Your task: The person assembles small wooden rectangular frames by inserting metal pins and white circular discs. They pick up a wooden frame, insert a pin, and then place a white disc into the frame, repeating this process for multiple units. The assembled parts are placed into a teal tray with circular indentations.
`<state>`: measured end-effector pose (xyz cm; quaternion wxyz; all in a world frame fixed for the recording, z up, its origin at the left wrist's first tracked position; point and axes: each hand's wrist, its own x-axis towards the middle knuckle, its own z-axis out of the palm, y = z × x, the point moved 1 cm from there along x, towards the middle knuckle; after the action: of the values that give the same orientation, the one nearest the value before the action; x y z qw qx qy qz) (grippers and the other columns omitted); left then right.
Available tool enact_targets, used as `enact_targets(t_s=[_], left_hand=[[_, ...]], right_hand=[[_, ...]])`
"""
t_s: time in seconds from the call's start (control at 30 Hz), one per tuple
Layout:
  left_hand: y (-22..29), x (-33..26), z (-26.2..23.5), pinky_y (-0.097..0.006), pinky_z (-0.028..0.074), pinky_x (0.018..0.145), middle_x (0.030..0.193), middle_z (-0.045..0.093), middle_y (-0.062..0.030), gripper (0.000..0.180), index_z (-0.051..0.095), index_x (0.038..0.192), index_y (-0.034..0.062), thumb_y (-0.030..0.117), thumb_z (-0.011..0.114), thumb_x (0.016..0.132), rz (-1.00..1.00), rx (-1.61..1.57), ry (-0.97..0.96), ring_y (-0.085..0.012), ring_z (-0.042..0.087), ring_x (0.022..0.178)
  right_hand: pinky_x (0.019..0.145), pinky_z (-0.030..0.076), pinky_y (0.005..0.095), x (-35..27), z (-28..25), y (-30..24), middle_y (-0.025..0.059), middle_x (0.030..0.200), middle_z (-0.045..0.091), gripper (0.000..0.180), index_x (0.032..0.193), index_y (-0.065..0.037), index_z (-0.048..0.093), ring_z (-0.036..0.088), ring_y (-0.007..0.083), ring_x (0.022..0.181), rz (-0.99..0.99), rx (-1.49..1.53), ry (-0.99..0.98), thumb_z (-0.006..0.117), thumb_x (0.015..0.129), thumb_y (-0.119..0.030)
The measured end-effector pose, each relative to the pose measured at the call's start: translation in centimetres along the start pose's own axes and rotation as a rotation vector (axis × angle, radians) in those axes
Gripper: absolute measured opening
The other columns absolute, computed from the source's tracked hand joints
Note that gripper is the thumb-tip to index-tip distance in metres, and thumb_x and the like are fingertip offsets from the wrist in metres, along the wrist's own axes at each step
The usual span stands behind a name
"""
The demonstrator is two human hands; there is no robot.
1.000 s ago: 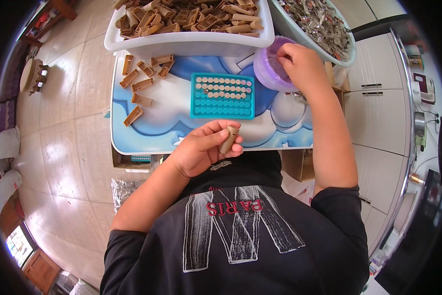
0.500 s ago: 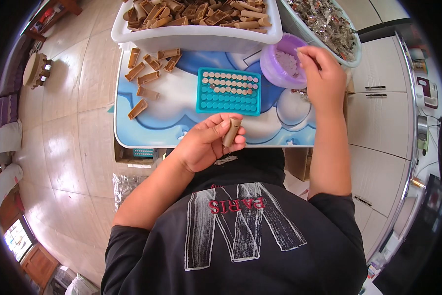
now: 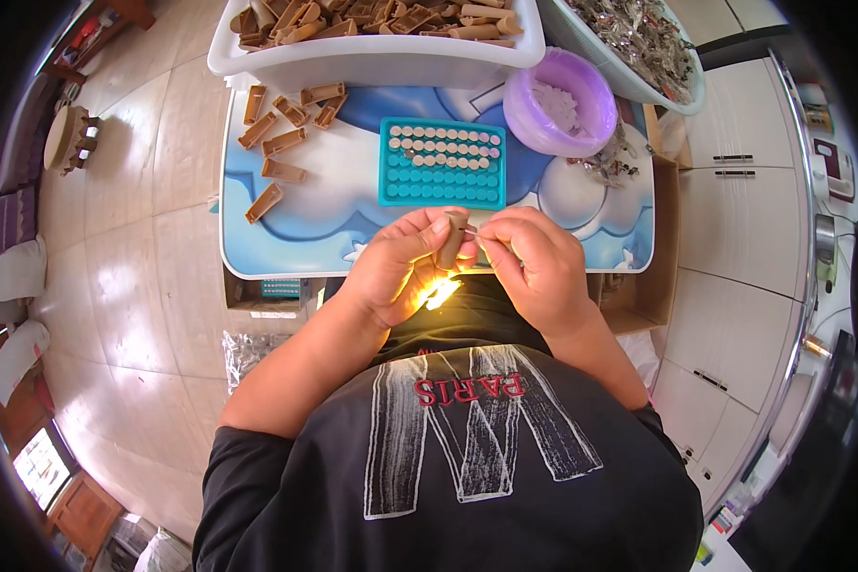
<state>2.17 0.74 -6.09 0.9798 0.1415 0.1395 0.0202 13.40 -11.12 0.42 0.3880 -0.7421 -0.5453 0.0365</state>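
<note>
here left hand (image 3: pixel 400 267) grips brown tube (image 3: pixel 451 240); right hand (image 3: pixel 534 262) touches it.

Single head-worn fisheye — looks steeply down, close over table (image 3: pixel 286 229).

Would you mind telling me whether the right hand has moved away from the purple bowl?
Yes. The right hand has come back from the purple bowl toward the body, meeting the left hand.

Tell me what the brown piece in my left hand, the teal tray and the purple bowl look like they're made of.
Brown piece: likely moulded plastic, matte tan, even colour. Teal tray: probably plastic, opaque, with a regular grid of round sockets. Purple bowl: seemingly thin translucent plastic, since light glows through its wall.
</note>
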Motion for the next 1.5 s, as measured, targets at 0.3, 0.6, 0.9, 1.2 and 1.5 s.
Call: enact_targets(t_s=[0.3, 0.6, 0.9, 1.2, 1.5], left_hand=[[0.2, -0.1, 0.9, -0.029, 0.049, 0.080, 0.091, 0.062, -0.0082, 0.023, 0.057, 0.102, -0.0009, 0.019, 0.055, 0.090, -0.020, 0.044, 0.086, -0.0155, 0.061, 0.085], [0.3, 0.0, 2.1, -0.028, 0.047, 0.079, 0.081, 0.059, -0.0033, 0.016, 0.059, 0.097, 0.0036, 0.018, 0.055, 0.091, -0.025, 0.135, 0.257, -0.0147, 0.060, 0.083], [0.0, 0.7, 1.4, -0.024, 0.039, 0.072, 0.070, 0.049, -0.0005, 0.029, 0.053, 0.072, 0.0054, 0.027, 0.052, 0.091, -0.015, 0.127, 0.046, -0.0124, 0.050, 0.077], [0.1, 0.6, 0.2, -0.026, 0.043, 0.074, 0.084, 0.061, -0.0085, 0.027, 0.059, 0.100, -0.0010, 0.024, 0.052, 0.091, -0.036, 0.077, -0.045, -0.0150, 0.057, 0.080], [0.2, 0.2, 0.7, -0.029, 0.048, 0.085, 0.095, 0.063, -0.0078, 0.030, 0.057, 0.108, -0.0019, 0.023, 0.051, 0.093, -0.044, 0.067, 0.073, -0.0158, 0.061, 0.088]], right_hand=[[0.056, 0.048, 0.0336, 0.1, 0.1, 0.5, 0.0090, 0.079, 0.061, 0.010, 0.082, -0.004, 0.059, 0.061, 0.0265, 0.066, -0.013, -0.008, -0.040, 0.065, 0.074, -0.004], [0.056, 0.048, 0.0356, 0.8, -0.4, 0.1, 0.0067, 0.078, 0.060, 0.007, 0.081, -0.005, 0.058, 0.060, 0.0264, 0.067, 0.011, -0.155, -0.172, 0.062, 0.076, -0.007], [0.056, 0.048, 0.0351, 0.6, -0.3, 0.3, 0.0087, 0.080, 0.061, 0.010, 0.085, -0.004, 0.059, 0.060, 0.0275, 0.067, 0.039, -0.011, -0.112, 0.063, 0.076, -0.005], [0.058, 0.048, 0.0352, 0.3, -0.3, 0.5, 0.0100, 0.083, 0.061, 0.010, 0.086, -0.003, 0.057, 0.060, 0.0292, 0.068, 0.012, 0.010, -0.083, 0.063, 0.077, -0.005], [0.057, 0.049, 0.0354, 0.3, -0.3, 0.5, 0.0095, 0.082, 0.061, 0.011, 0.086, -0.004, 0.056, 0.060, 0.0292, 0.067, -0.008, -0.018, -0.092, 0.062, 0.078, -0.005]])
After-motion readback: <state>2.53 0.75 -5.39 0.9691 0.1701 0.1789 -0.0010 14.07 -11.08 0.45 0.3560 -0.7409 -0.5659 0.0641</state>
